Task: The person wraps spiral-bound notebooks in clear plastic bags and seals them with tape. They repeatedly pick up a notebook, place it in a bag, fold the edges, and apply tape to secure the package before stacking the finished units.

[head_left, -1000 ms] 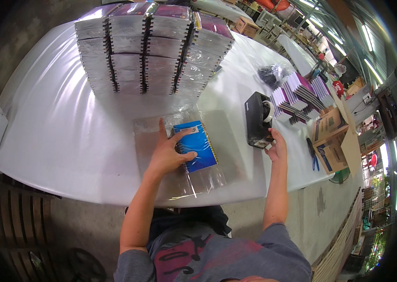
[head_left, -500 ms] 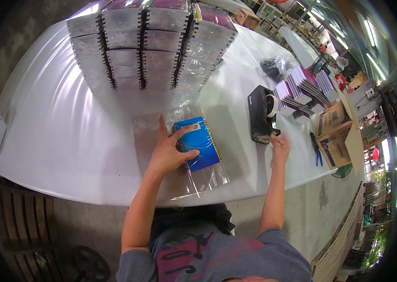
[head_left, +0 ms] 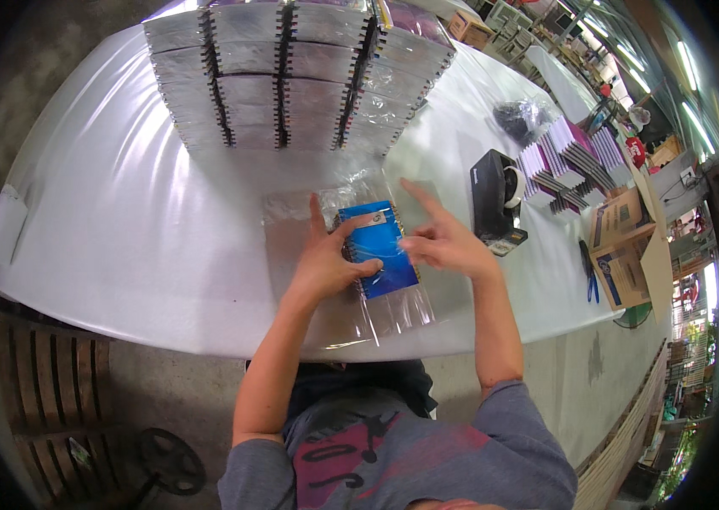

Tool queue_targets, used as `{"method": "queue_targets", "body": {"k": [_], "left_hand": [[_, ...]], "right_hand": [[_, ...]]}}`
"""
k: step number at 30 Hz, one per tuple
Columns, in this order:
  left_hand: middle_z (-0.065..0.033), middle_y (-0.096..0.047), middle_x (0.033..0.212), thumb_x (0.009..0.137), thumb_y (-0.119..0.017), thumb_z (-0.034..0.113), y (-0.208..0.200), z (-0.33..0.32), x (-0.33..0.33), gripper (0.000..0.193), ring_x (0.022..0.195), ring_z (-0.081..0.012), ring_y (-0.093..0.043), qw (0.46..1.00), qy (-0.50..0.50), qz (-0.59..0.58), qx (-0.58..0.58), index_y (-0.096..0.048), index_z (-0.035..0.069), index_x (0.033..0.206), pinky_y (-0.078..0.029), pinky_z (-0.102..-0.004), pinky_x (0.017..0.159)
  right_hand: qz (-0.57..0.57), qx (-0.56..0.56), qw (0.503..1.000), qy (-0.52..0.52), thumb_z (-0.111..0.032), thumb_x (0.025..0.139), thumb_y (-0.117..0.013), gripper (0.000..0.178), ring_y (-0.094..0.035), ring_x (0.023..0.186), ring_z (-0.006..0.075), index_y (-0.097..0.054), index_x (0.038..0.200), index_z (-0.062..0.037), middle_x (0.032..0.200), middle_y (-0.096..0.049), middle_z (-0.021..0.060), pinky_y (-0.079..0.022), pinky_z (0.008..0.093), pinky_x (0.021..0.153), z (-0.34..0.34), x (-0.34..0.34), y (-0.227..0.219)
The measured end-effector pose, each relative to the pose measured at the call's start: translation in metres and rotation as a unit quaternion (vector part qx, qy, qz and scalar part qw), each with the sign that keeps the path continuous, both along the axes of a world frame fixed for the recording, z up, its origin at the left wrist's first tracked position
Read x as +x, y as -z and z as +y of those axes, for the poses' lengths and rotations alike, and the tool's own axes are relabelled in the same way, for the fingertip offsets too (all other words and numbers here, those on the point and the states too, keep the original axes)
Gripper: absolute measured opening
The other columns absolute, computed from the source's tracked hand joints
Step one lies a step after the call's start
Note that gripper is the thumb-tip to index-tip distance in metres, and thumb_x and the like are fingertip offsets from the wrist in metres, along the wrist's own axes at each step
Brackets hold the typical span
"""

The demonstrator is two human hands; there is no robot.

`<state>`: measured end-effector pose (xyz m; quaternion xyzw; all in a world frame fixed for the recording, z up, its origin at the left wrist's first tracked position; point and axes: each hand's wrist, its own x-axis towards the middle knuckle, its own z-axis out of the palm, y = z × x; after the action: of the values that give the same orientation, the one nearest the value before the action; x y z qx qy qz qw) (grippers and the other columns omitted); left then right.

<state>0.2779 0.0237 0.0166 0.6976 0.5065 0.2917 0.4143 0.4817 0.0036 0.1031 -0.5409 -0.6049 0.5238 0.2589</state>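
Observation:
A blue spiral notebook (head_left: pixel 380 276) lies in a clear plastic sleeve (head_left: pixel 402 316) on the white-covered table. My left hand (head_left: pixel 325 263) is spread over its left side, fingers on the cover and the plastic, pressing it flat. From the right, my right hand (head_left: pixel 449 242) reaches over the notebook's right edge. Its index finger points outward while the thumb and other fingers close together above the cover; anything pinched there is too small to make out. A black tape dispenser (head_left: pixel 487 200) with a pale roll stands to the right of that hand.
Stacks of wrapped spiral notebooks (head_left: pixel 317 93) rise at the far side. Piled purple-covered books (head_left: pixel 572 157), an open cardboard box (head_left: pixel 623 246) and blue-handled scissors (head_left: pixel 591 276) sit at the right. Dark items in a clear bag (head_left: pixel 521 119) lie behind the dispenser.
My right hand has moved left from the tape dispenser to the notebook's right edge. My left hand stays on the notebook. The whole view has shifted slightly.

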Motion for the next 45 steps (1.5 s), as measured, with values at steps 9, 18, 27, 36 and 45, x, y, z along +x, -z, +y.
{"method": "queue_targets", "body": {"k": [9, 18, 27, 36, 45], "left_hand": [[-0.022, 0.012, 0.152, 0.058, -0.082, 0.036, 0.001, -0.003, -0.003, 0.076, 0.13, -0.0393, -0.037, 1.0, 0.003, -0.02, -0.002, -0.054, 0.03, 0.129, -0.041, -0.0423, 0.101], [-0.0276, 0.001, 0.151, 0.052, -0.082, 0.056, 0.023, -0.013, 0.002, 0.129, 0.137, -0.0381, -0.025, 0.995, -0.064, -0.034, -0.061, -0.011, 0.0, 0.144, -0.026, -0.041, 0.11], [-0.0223, -0.013, 0.148, 0.058, -0.082, 0.053, 0.002, -0.059, 0.028, 0.135, 0.137, -0.0343, -0.019, 0.946, -0.044, -0.245, 0.207, 0.006, -0.002, 0.145, -0.016, -0.0422, 0.112], [-0.0174, -0.041, 0.131, 0.055, -0.09, 0.028, 0.013, -0.061, 0.024, 0.124, 0.119, -0.0285, -0.047, 0.949, -0.119, -0.202, 0.213, -0.008, 0.001, 0.145, -0.04, -0.0387, 0.099], [-0.0074, -0.053, 0.123, 0.062, -0.082, 0.033, 0.005, -0.061, -0.014, 0.075, 0.113, -0.023, -0.052, 0.872, -0.066, -0.039, 0.484, -0.052, 0.011, 0.126, -0.033, -0.0412, 0.095]], "right_hand": [[-0.435, 0.127, 0.886, -0.097, -0.039, 0.069, -0.077, 0.1, -0.066, 0.08, 0.034, -0.019, 0.146, -0.013, 0.085, -0.067, 0.0173, -0.052, 0.0416, 0.071, 0.044, -0.047, 0.009], [-0.239, 0.064, 0.969, -0.025, -0.047, 0.075, -0.071, 0.093, -0.061, 0.1, 0.0311, -0.024, 0.141, 0.0002, 0.103, -0.062, 0.0217, -0.048, 0.0389, 0.087, 0.014, 0.008, 0.062], [0.257, 0.103, 0.956, 0.1, -0.009, 0.073, -0.077, 0.092, -0.047, 0.118, 0.0237, -0.017, 0.142, -0.0011, 0.13, -0.044, 0.0136, -0.04, 0.0373, 0.1, -0.03, -0.015, 0.053], [0.113, 0.201, 0.972, 0.036, 0.005, 0.065, -0.074, 0.111, -0.034, 0.132, 0.024, 0.0, 0.147, -0.003, 0.141, -0.034, 0.0172, -0.027, 0.0354, 0.109, -0.052, -0.025, 0.103], [0.121, 0.324, 0.936, 0.067, 0.004, 0.067, -0.073, 0.086, -0.036, 0.133, 0.0271, -0.029, 0.14, -0.0017, 0.145, -0.033, 0.0179, -0.027, 0.0377, 0.11, -0.067, -0.014, 0.081]]}}
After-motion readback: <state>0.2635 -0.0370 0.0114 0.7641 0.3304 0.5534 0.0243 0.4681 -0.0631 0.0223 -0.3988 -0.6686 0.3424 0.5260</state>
